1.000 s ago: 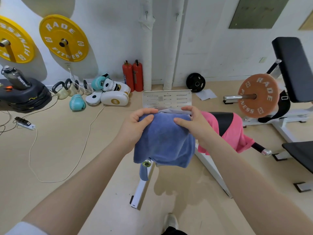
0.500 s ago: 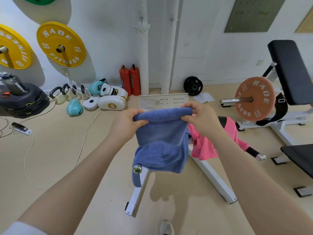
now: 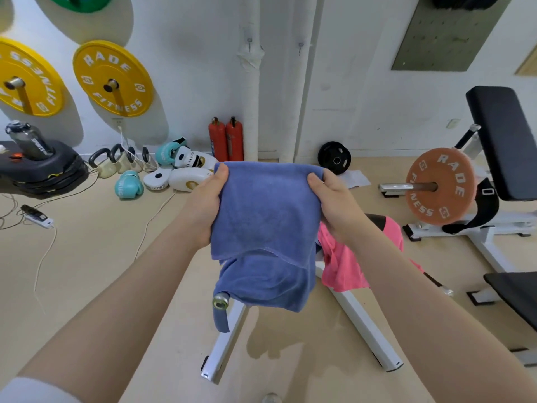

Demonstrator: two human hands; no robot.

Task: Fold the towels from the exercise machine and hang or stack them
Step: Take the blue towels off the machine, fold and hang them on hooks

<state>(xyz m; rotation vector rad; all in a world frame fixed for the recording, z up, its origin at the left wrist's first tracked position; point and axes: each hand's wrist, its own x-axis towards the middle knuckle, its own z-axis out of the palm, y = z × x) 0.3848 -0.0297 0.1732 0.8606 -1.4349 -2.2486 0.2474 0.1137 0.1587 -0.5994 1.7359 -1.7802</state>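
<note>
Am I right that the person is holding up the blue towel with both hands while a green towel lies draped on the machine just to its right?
Not quite: the head view shows the draped towel is pink, not green. The rest holds: the left hand and right hand both grip the blue towel, and the pink one lies on the machine to its right.

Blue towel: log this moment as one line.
step: folding | blue towel: lifted, folded over | left hand: grips edge | right hand: grips edge | pink towel: on machine

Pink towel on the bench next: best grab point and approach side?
Probably the pink towel's hanging lower edge, from the person's right of the blue towel. It drapes loose below the black pad, so fingers can pinch it. Both hands now hold the blue one.
</note>
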